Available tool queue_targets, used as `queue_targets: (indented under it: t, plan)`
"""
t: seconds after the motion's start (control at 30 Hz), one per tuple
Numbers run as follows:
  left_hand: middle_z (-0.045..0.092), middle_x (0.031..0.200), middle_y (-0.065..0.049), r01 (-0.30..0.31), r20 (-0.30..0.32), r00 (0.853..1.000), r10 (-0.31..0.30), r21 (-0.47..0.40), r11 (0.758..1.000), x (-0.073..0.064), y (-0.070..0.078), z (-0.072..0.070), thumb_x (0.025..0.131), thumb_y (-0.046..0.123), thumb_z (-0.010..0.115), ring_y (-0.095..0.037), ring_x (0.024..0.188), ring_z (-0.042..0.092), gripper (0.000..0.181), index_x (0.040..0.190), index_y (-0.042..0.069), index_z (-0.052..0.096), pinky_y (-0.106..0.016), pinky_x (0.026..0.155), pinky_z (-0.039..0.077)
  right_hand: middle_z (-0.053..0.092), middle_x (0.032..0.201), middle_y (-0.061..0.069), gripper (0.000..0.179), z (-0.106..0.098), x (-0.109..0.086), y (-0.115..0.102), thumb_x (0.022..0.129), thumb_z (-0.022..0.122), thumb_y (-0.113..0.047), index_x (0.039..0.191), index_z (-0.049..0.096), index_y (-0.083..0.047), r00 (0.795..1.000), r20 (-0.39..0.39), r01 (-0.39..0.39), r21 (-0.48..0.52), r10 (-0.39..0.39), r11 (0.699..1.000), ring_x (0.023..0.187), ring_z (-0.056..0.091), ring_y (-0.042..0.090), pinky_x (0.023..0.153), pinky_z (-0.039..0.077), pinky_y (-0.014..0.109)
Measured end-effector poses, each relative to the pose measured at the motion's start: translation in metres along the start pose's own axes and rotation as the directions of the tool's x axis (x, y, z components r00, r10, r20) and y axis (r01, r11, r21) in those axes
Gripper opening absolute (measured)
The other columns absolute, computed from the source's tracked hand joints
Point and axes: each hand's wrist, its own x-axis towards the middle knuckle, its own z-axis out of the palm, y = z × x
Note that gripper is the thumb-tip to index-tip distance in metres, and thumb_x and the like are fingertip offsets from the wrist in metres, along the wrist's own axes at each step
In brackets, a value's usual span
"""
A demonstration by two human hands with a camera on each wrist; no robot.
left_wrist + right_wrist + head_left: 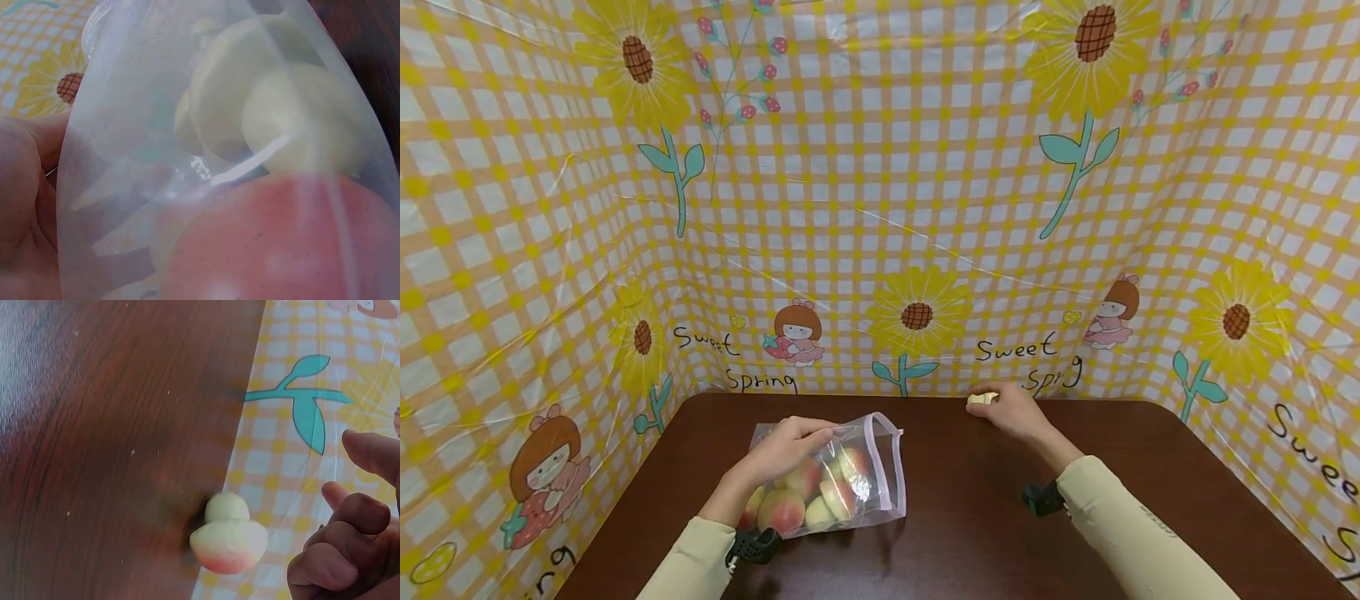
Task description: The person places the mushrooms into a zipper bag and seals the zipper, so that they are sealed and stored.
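Observation:
My left hand (786,450) holds the upper side of a clear zip bag (880,475) with a pink-edged mouth facing right. Through the plastic in the left wrist view show the fingers behind it, a large red rounded piece (281,244) and pale mushroom-shaped pieces (300,119). At the table's back edge, a small mushroom-shaped piece (228,540), cream with a pink-tinged cap, lies by my right hand (1011,408). In the right wrist view a gap separates that piece from the loosely bent fingers (325,565); from the head it appears between thumb and forefinger.
The dark brown wooden table (955,542) ends at a yellow checked cloth (880,208), which hangs behind it and along both sides. Dark bands (756,546) are worn on both wrists.

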Motion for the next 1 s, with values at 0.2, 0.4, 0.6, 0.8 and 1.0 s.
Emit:
queue_targets:
  t: [0.2,0.4,0.6,0.8,1.0]
  plan:
    - [0.071,0.126,-0.006,0.006,0.005,1.000,-0.006,-0.002,1.000,0.000,0.000,-0.001,0.106,0.028,0.054,-0.026,0.125,0.061,0.033,0.128,0.012,0.070,-0.049,0.105,0.050,0.070,0.101,0.015,0.051,-0.004,0.004,0.006,0.096,0.069,-0.031,0.136,0.061,-0.002,1.000,-0.009,-0.004,0.025,0.005,1.000,0.074,0.063,0.019,0.062,0.051,0.034]
    - [0.070,0.128,-0.007,0.010,0.002,1.000,-0.010,0.003,1.000,0.000,0.000,0.000,0.106,0.028,0.053,-0.028,0.126,0.061,0.033,0.128,0.011,0.070,-0.049,0.105,0.049,0.071,0.096,0.015,0.055,-0.005,0.009,0.013,0.095,0.069,-0.031,0.139,0.057,0.000,1.000,-0.019,-0.015,0.017,0.015,1.000,0.071,0.060,0.021,0.059,0.046,0.033]
    - [0.069,0.129,-0.007,0.018,0.004,1.000,-0.018,0.002,1.000,0.001,0.000,0.001,0.106,0.027,0.053,-0.028,0.127,0.060,0.033,0.130,0.012,0.070,-0.050,0.106,0.048,0.069,0.106,0.022,0.058,-0.004,0.014,0.022,0.095,0.069,-0.031,0.139,0.055,0.004,0.998,-0.055,-0.027,-0.026,0.025,0.999,0.076,0.062,0.024,0.062,0.049,0.035]
    - [0.069,0.129,-0.006,0.027,0.007,1.000,-0.027,-0.009,1.000,0.000,0.000,0.001,0.106,0.028,0.054,-0.026,0.128,0.059,0.032,0.130,0.013,0.070,-0.050,0.107,0.048,0.057,0.133,0.032,0.064,-0.004,0.016,0.028,0.094,0.070,-0.032,0.141,0.052,0.007,0.997,-0.075,-0.035,-0.035,0.032,0.999,0.094,0.066,0.032,0.074,0.055,0.042]
    - [0.069,0.130,-0.007,0.027,0.014,1.000,-0.027,-0.016,1.000,-0.001,0.000,0.001,0.106,0.028,0.053,-0.028,0.127,0.059,0.033,0.130,0.014,0.070,-0.052,0.106,0.048,0.049,0.143,0.033,0.068,-0.004,0.020,0.034,0.093,0.070,-0.036,0.143,0.050,0.005,0.995,-0.086,-0.049,-0.058,0.043,0.997,0.116,0.057,0.047,0.088,0.052,0.054]
